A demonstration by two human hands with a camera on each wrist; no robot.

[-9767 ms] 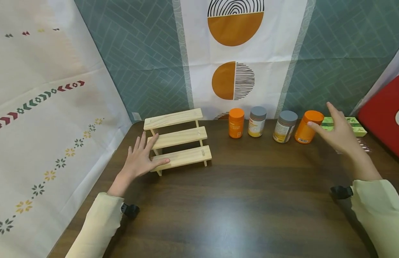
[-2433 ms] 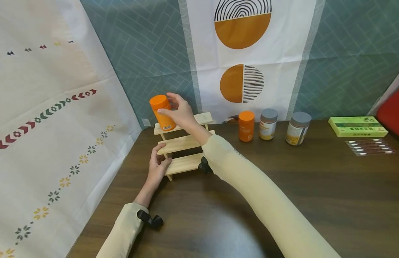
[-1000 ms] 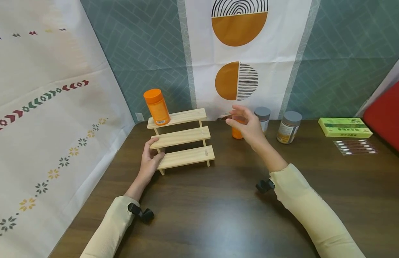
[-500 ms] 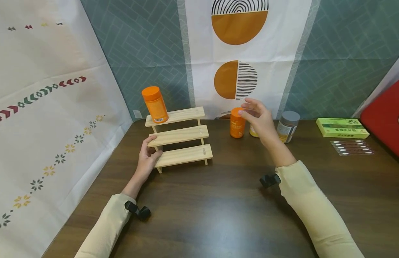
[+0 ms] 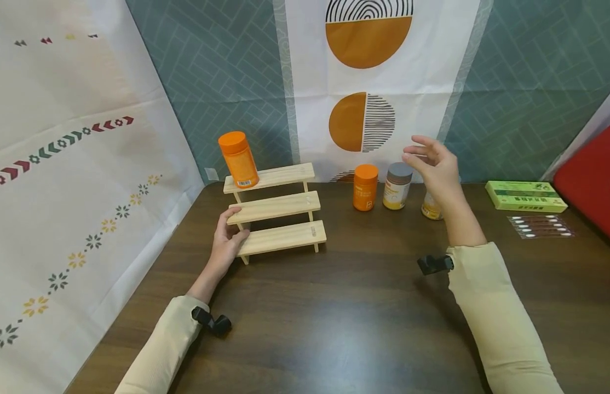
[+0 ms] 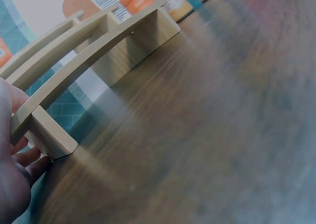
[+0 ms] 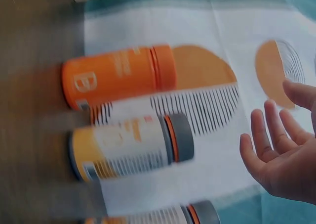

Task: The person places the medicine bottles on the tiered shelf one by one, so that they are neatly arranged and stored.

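Where the left hand [image 5: 226, 238] grips its left end, the rack [image 5: 275, 208] of pale, bare wood stands on the brown table [image 5: 344, 317], its three flat shelves rising in steps on short legs. At the left end of the top shelf stands an all-orange jar [image 5: 239, 160] with a small barcode low on its side. The right hand [image 5: 438, 169] is raised, thumb apart from loosely bent fingers, holding nothing; in the head view it partly covers the right grey-capped jar [image 5: 431, 209].

Counted up, there are one rack, two orange jars and two grey-capped jars with white and yellow labels. The other orange jar [image 5: 365, 187] and the left grey-capped jar [image 5: 397, 186] stand side by side, near each other, right of the rack. Farther right are one green box [image 5: 527, 196], one swab pack [image 5: 541, 226] and part of one red case [image 5: 591, 169].

Half a second ago the right hand covered the left grey-capped jar; it has since moved right. The left hand's hold is unchanged.
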